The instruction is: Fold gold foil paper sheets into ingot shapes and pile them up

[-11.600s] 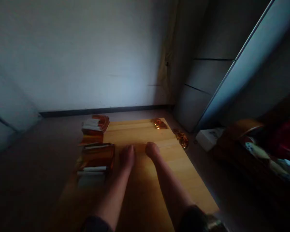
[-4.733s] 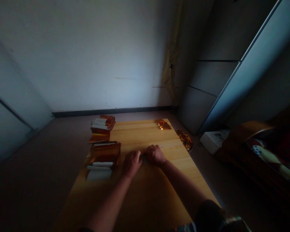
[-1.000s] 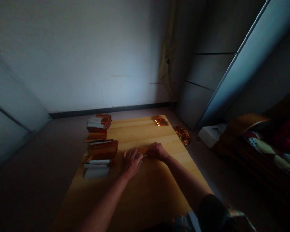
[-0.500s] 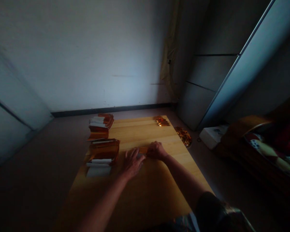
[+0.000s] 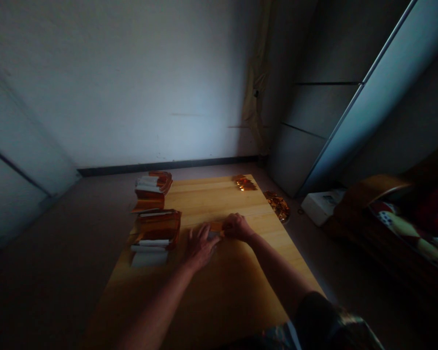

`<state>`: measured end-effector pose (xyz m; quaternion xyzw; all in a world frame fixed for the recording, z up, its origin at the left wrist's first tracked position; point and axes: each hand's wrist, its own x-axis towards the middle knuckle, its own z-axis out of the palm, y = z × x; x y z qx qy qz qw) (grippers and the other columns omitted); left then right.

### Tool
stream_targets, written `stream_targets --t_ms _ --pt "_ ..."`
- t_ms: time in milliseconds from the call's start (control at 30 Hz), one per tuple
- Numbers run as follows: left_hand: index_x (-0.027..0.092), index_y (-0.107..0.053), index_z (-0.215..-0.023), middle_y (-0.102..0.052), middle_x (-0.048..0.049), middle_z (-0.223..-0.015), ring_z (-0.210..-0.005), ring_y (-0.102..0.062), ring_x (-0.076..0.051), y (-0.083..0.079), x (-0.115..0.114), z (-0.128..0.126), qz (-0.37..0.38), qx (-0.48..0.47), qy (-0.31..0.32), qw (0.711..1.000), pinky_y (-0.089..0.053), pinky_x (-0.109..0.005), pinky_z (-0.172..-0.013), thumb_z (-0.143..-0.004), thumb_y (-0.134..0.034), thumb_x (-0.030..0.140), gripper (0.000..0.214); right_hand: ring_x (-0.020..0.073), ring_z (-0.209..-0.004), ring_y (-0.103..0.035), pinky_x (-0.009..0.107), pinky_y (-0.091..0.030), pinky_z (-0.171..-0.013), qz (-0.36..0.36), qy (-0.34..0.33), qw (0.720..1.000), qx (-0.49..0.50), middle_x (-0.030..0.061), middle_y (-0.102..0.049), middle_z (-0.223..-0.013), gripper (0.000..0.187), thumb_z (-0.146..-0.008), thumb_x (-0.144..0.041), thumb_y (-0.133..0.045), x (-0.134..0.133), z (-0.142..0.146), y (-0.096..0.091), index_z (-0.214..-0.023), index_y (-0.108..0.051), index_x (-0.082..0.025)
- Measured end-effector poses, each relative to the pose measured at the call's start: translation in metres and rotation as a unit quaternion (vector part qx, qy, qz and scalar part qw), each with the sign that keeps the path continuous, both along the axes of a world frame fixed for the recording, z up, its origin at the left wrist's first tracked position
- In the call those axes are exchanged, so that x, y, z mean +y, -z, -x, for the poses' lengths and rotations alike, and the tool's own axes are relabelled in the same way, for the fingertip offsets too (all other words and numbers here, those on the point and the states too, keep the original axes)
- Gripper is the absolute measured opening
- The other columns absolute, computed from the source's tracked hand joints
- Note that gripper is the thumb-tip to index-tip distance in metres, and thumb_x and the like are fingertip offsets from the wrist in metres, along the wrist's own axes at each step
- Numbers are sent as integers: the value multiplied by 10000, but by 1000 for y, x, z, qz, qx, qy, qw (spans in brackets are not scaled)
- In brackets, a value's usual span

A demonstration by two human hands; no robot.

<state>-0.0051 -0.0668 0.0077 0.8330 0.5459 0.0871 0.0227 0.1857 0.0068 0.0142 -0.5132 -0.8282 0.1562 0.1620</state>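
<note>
Between my hands, on the wooden table (image 5: 204,199), is a small sheet of foil paper (image 5: 216,226), copper-orange with a greyish side showing. My left hand (image 5: 200,248) holds its left part, thumb and fingers bearing on it. At the right end, the bent fingers of my right hand (image 5: 237,227) pinch the paper's edge; the fingertips are partly hidden. Left of my left hand lie stacks of similar copper-coloured foil paper (image 5: 156,226) with pale backs, and another stack (image 5: 153,183) is behind them.
Shiny folded foil pieces (image 5: 244,183) sit at the table's far right corner. More crumpled-looking foil (image 5: 277,206) is beyond the right edge, lower down. A white box (image 5: 321,206) stands on the floor beside a wooden seat (image 5: 372,189). A wall (image 5: 149,97) rises behind.
Both hands stay almost in place on the paper. The fingers of my right hand have shifted slightly, and a bit of bright orange edge shows near them.
</note>
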Motion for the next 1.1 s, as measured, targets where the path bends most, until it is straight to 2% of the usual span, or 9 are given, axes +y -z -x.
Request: stream_targets --t_ms 233,333,500,667,767,833,933,1100 --pt "394 -596 -1116 -415 -67 -1408 -1337 -305 -310 -1 1 -1 14 7 -6 1000 -231 -647 -1009 -860 -493 265 305 159 -809 -602 242 -416 -770 -2 -11 999 40 34 -701 -874 213 -666 -63 -626 6 -3 4 -825 -718 -171" --pt "377 -620 -1084 -424 -72 -1405 -1329 -315 -321 0 4 -1 20 -1 -12 1000 -216 -663 -1005 -862 -489 291 271 161 -816 -599 252 -412 -783 -19 -16 1000 20 36 -701 -876 187 -722 -81 -598 6 -1 6 -821 -719 -183" --pt "359 -664 -983 -478 -53 -1365 -1299 -365 -301 -5 13 2 13 -35 -18 999 -253 -639 -994 -847 -504 338 211 173 -931 -544 284 -374 -847 -52 -65 996 -17 16 -670 -982 168 -830 -176 -553 -7 -1 6 -842 -707 -242" --pt "281 -687 -797 -496 -57 -1356 -1277 -388 -302 -9 18 -2 -67 -60 -43 995 -267 -632 -984 -819 -532 306 159 195 -967 -480 318 -349 -836 -72 -35 994 -71 59 -619 -1044 181 -896 -241 -481 -33 4 3 -952 -652 -219" --pt "250 -675 -777 -475 -85 -1371 -1271 -385 -313 -7 16 -7 -118 -49 -59 990 -246 -636 -983 -801 -548 268 131 196 -958 -474 324 -343 -830 -67 -17 994 -79 68 -602 -1046 187 -908 -249 -459 -46 9 -1 -952 -636 -210" --pt "238 -671 -794 -521 -95 -1317 -1227 -423 -308 -5 14 -9 -131 -44 -62 988 -274 -599 -975 -791 -557 250 115 197 -943 -478 324 -345 -821 -62 -14 994 -85 72 -600 -1031 183 -905 -246 -460 -53 11 -5 -942 -635 -204" --pt "233 -675 -830 -625 -87 -1124 -1073 -515 -272 -4 12 -9 -129 -46 -52 989 -371 -476 -887 -807 -537 245 140 198 -921 -488 317 -354 -794 -57 -26 993 -96 77 -605 -994 172 -891 -241 -479 -56 12 -8 -907 -644 -198" --pt "219 -666 -897 -655 -61 -942 -938 -540 -218 -1 10 -6 -121 -40 0 992 -391 -363 -791 -809 -484 133 219 179 -861 -511 288 -358 -745 -65 -60 993 -83 53 -619 -934 172 -877 -272 -514 -46 4 -6 -832 -671 -216"
